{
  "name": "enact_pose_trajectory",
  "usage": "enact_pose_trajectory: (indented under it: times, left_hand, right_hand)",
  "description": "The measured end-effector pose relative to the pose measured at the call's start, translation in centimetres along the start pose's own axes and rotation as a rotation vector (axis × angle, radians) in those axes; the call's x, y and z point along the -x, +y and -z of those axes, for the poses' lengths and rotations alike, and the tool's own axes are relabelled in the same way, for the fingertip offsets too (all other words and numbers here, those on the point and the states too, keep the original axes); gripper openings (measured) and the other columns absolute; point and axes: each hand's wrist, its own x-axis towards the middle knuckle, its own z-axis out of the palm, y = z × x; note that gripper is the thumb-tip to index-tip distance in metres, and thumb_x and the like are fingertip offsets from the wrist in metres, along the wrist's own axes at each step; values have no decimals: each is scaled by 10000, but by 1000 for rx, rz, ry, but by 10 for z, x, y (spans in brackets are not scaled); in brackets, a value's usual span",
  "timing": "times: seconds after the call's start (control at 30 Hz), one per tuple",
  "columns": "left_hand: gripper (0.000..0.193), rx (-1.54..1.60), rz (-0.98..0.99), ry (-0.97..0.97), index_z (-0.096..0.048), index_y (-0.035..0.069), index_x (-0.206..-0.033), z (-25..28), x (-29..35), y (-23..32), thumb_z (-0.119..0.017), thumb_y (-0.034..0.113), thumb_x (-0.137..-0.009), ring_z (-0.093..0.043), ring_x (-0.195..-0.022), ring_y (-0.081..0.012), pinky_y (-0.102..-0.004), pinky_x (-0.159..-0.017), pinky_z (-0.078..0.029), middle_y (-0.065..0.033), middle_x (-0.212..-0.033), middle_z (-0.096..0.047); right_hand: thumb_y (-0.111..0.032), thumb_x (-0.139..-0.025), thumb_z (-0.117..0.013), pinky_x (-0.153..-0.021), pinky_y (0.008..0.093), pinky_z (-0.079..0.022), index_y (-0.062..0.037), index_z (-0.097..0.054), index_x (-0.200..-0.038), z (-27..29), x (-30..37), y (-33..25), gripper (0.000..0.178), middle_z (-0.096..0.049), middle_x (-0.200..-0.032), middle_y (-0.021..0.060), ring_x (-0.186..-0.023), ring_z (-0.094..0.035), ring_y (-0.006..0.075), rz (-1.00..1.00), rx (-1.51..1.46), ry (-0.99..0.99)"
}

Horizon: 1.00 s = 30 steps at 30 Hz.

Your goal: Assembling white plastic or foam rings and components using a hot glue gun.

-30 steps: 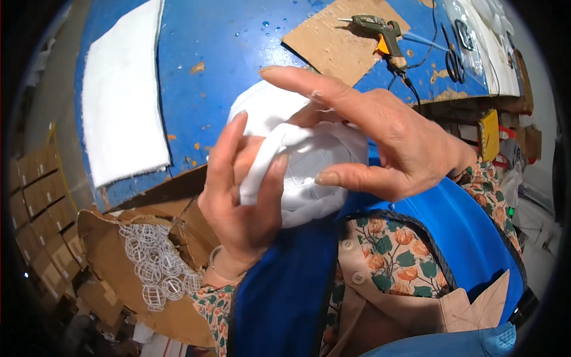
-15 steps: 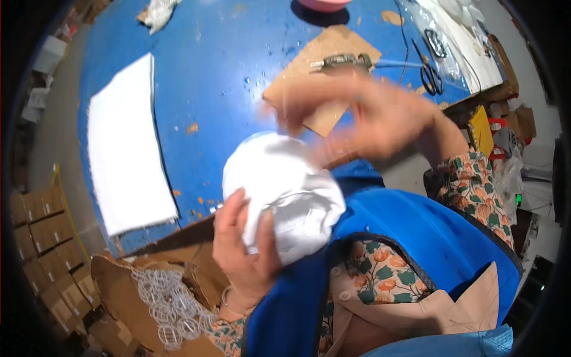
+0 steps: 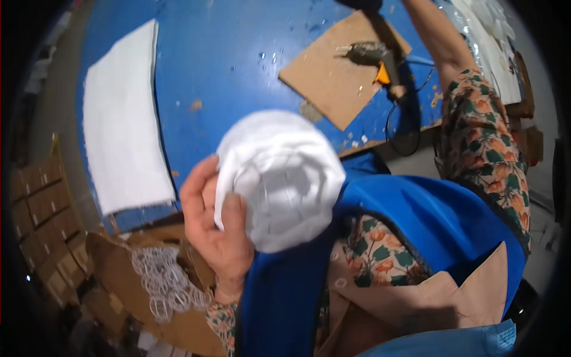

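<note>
My left hand point(image 3: 217, 220) is closed around the left side of a round white fabric-covered frame point(image 3: 279, 122), thumb on its rim and fingers outside. The frame's open end is turned up toward me. Inside, thin ribs show through the cloth, which is folded over the rim. My right forearm point(image 3: 443, 38) reaches over the far right of the table, and the hand itself is beyond the top edge of the picture. Near that arm a glue gun point(image 3: 372, 55) with an orange trigger lies on a brown board point(image 3: 324, 74).
A stack of white cloth point(image 3: 128, 125) lies at the left of the blue table point(image 3: 220, 53). Below the table edge, a cardboard box point(image 3: 116, 273) holds several round wire frames point(image 3: 166, 279). Clear plastic and white material point(image 3: 491, 47) lie at the far right. Cartons point(image 3: 44, 208) are stacked at left.
My right hand has left the white frame and moved far up, out of view. My left hand has shifted slightly left and tipped the frame's opening upward. The glue gun now shows fully.
</note>
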Motion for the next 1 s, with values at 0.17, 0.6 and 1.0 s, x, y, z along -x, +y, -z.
enact_pose_trajectory:
  times: [0.17,0.6,1.0]
  left_hand:
    - [443,97,-1,45,-365,-47,-1267,-3,-16,-8,-515,179,-917,-557,-961,-164,-278,-850,-432,-149,-1063,-580]
    - [431,59,-121,37,-368,-57,-1240,-5,-11,-21,-547,-13,-850,-573,-917,-146,-251,-792,-461,-157,-1029,-600]
    - [481,-604,-495,-87,-431,-69,-1202,14,27,-25,-636,-20,-769,-614,-845,-308,-342,-703,-525,-239,-1064,-582]
  right_hand:
    - [-394,-845,-575,-776,400,-474,-17,-622,-1036,47,27,-9,425,-617,-953,212,-919,-602,319,53,-21,193]
    - [-370,-751,-697,-809,343,-464,-95,-416,-1318,211,299,-167,690,-591,-1099,136,-1011,-563,227,671,-1124,-246]
    - [-192,-742,-734,-661,255,-403,38,-386,-1307,220,332,-175,703,-552,-797,67,-723,-537,141,653,-1300,-410]
